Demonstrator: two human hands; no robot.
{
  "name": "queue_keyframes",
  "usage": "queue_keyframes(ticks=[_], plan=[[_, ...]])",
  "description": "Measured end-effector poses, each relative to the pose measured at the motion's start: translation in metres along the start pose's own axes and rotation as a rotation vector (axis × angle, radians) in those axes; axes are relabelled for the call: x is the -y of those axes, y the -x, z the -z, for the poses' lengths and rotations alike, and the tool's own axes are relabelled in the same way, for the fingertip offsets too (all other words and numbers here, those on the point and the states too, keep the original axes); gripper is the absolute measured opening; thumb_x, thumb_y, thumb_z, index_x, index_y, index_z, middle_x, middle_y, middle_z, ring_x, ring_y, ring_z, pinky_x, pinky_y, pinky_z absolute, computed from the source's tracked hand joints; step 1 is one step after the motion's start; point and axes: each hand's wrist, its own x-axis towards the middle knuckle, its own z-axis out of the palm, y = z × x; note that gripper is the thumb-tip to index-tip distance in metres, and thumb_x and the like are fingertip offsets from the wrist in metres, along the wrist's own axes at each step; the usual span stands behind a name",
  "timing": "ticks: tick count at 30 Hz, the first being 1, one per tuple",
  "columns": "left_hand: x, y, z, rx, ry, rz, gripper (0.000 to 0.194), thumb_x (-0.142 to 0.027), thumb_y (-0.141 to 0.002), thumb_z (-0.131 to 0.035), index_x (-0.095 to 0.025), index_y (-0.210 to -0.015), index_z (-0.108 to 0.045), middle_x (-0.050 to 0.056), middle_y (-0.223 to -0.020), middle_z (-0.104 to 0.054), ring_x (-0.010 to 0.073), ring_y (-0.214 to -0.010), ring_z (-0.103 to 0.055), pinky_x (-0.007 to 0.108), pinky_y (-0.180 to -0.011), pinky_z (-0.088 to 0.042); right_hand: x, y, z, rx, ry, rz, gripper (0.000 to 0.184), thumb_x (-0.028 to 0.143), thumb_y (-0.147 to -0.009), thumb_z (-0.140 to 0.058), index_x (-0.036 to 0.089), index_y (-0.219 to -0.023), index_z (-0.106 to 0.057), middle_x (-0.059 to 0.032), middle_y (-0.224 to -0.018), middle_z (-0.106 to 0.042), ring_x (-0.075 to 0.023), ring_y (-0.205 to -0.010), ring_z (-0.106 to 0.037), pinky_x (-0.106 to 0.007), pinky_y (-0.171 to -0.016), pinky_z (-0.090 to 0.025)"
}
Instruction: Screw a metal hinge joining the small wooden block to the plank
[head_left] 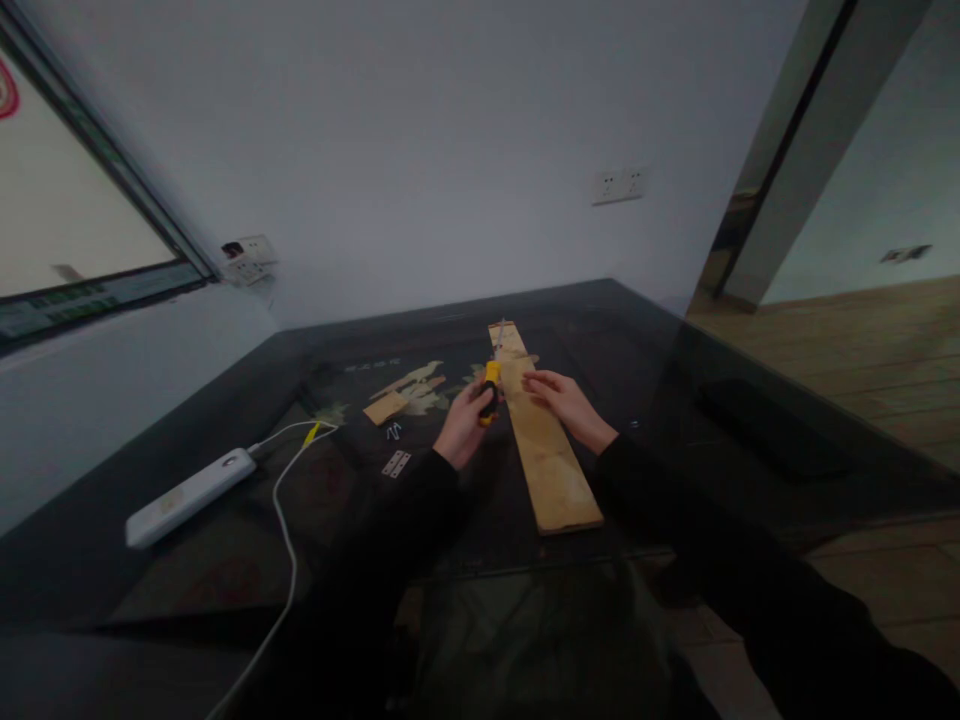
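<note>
My left hand [466, 418] is wrapped round the yellow and black handle of a screwdriver [491, 385]. Its metal shaft points away from me, toward the far end of a long wooden board [551, 455]. Over the board's right edge, my right hand [566, 405] has its fingers bent together; anything between the fingertips is too small to make out. Left of my left hand lie a small wooden block [385, 408], several screws [394, 431] and flat metal plates with holes [396, 463].
The dark glossy table [465, 525] carries a white power strip [191, 495] at the left, with a white cable [289, 540] running over the front edge. A dark flat object [772, 425] lies at the right. Behind stands a wall with sockets [619, 186].
</note>
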Motion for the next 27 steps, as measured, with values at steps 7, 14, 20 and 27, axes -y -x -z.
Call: queue_keyframes(ticks=[7,14,20,27], plan=[[0.038,0.024,-0.026,0.083,-0.341,-0.442,0.039,-0.019,-0.083,-0.063,-0.021,-0.122,-0.060,0.009,-0.133,-0.058,0.0234,-0.129,-0.048,0.038,-0.115,-0.028,0.001,0.015,-0.010,0.111,-0.154,-0.052,0.038,0.051,-0.071,-0.073,0.015,-0.083,-0.071,-0.0072,-0.088,-0.073,-0.0153,-0.077,-0.067,-0.031,-0.080,-0.054],[0.030,0.029,-0.023,0.090,-0.489,-0.529,0.041,-0.019,-0.083,-0.061,-0.024,-0.124,-0.060,0.010,-0.125,-0.056,0.0243,-0.125,-0.047,0.041,-0.114,-0.029,0.006,0.022,-0.014,0.114,-0.185,-0.088,0.035,0.044,-0.066,-0.077,0.017,-0.087,-0.072,-0.0053,-0.088,-0.073,-0.0169,-0.080,-0.067,-0.031,-0.078,-0.054],[0.027,0.021,-0.017,0.126,-0.582,-0.535,0.044,-0.019,-0.084,-0.058,-0.023,-0.128,-0.058,0.011,-0.126,-0.051,0.0240,-0.122,-0.048,0.038,-0.106,-0.038,0.012,0.012,-0.002,-0.014,-0.153,0.099,0.039,0.046,-0.067,-0.076,0.018,-0.094,-0.069,-0.0076,-0.099,-0.073,-0.0199,-0.091,-0.068,-0.038,-0.090,-0.052],[0.032,0.013,-0.012,0.195,-0.835,-0.554,0.027,-0.018,-0.082,-0.058,-0.021,-0.107,-0.068,0.012,-0.115,-0.056,0.0271,-0.116,-0.050,0.044,-0.108,-0.034,0.027,-0.006,0.048,-0.325,0.314,0.339,0.050,0.033,-0.073,-0.068,0.014,-0.119,-0.062,-0.0112,-0.110,-0.069,-0.0199,-0.094,-0.066,-0.036,-0.089,-0.052]])
